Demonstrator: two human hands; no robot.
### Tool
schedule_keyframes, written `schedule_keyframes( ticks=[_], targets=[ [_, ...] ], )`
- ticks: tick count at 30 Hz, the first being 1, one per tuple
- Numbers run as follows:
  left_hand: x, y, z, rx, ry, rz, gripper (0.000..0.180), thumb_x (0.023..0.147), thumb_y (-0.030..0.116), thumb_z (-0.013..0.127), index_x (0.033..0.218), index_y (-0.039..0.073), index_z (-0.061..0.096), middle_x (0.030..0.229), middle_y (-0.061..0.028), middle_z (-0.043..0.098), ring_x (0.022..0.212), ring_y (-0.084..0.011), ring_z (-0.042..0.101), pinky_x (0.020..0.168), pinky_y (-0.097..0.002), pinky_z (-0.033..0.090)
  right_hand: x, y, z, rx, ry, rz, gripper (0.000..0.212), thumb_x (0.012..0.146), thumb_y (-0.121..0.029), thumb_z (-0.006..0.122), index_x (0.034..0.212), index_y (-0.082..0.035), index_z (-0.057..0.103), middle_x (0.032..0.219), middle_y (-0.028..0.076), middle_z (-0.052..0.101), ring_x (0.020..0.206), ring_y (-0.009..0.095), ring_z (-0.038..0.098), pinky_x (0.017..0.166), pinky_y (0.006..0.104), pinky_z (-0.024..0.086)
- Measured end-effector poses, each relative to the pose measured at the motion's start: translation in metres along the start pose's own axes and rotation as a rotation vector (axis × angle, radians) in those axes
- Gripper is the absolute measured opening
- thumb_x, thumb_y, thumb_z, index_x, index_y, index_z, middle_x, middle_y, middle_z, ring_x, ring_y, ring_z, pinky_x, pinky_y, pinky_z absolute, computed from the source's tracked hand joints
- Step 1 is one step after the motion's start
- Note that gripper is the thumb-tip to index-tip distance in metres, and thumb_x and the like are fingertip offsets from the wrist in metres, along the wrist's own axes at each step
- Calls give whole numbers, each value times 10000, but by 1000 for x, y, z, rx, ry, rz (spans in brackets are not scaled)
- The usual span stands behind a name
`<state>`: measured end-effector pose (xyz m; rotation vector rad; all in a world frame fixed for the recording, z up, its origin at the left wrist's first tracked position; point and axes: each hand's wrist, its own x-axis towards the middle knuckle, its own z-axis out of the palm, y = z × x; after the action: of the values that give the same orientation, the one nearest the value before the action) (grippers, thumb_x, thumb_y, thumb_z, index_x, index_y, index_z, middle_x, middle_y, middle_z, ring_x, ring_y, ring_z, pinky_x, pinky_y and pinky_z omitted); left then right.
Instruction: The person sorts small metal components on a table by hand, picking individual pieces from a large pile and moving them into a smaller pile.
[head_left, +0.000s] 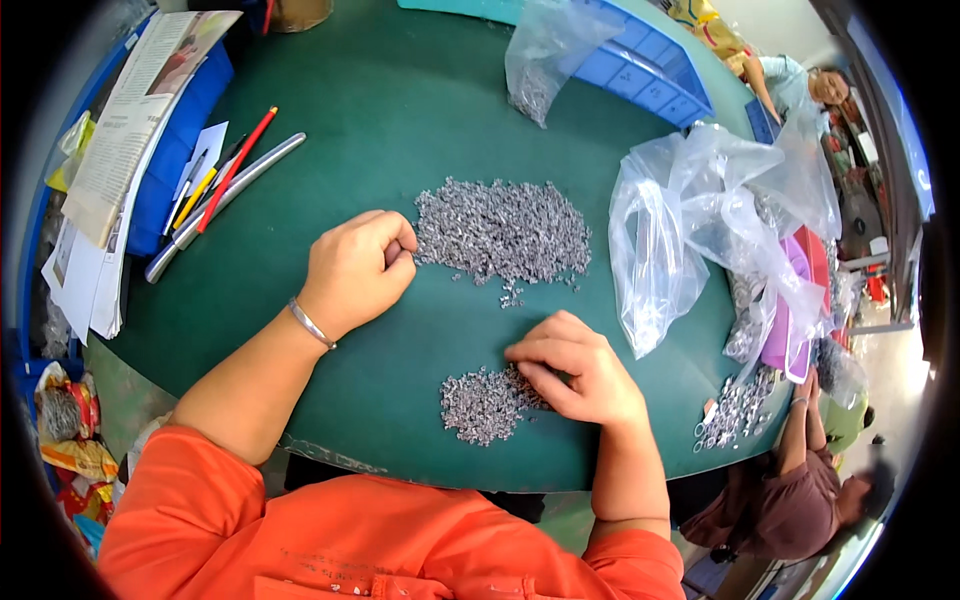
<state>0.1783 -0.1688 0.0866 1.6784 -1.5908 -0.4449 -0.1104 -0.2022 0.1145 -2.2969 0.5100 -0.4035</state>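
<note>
A large pile of small grey metal parts (pixel 505 230) lies on the green table, with a few loose ones at its near edge. At the pile's left edge is my left hand (pixel 358 268), its fingers curled in and the thumb pressed to them. Whatever it may pinch is hidden. Closer to me sits a smaller pile of similar grey parts (pixel 482 405). My right hand (pixel 580 372) rests at that pile's right side with fingers bent toward the thumb; I cannot make out anything between them. The parts are too small to name.
Clear plastic bags (pixel 655 250) lie on the right, near a purple container (pixel 785 310) and scattered small metal pieces (pixel 735 415). A blue bin (pixel 640 65) stands at the far side. Pens (pixel 238 170) and papers (pixel 120 190) are on the left. Another person's hands (pixel 805 390) are at the right edge.
</note>
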Motion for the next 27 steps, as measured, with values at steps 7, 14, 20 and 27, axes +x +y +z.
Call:
schedule_keyframes(
  ticks=[7,14,20,27],
  targets=[
    [-1,3,0,-18,-18,-2,65,780,26,664,840,49,655,747,-47,631,643,-187,631,613,-326,504,20,-10,4,-161,184,127,404,736,159,580,1105,34,684,1137,173,632,1031,376,605,918,418,511],
    [-2,1,2,9,-13,7,76,766,22,660,837,50,654,745,-52,635,644,-202,639,609,-333,506,21,-1,7,-80,295,195,308,782,129,589,1046,17,701,1026,168,656,957,368,635,848,414,532],
    [1,2,2,-5,-13,8,73,772,13,654,837,46,652,734,-52,622,633,-190,623,607,-324,499,11,6,-3,-118,311,228,172,797,29,735,961,-23,733,935,114,653,881,302,630,775,377,522],
    [0,0,1,-23,-16,15,75,778,7,650,845,40,655,727,-57,610,625,-176,604,599,-316,487,6,6,-9,-107,258,200,126,791,20,749,902,-24,710,911,93,645,862,300,607,770,390,506]
  ],
)
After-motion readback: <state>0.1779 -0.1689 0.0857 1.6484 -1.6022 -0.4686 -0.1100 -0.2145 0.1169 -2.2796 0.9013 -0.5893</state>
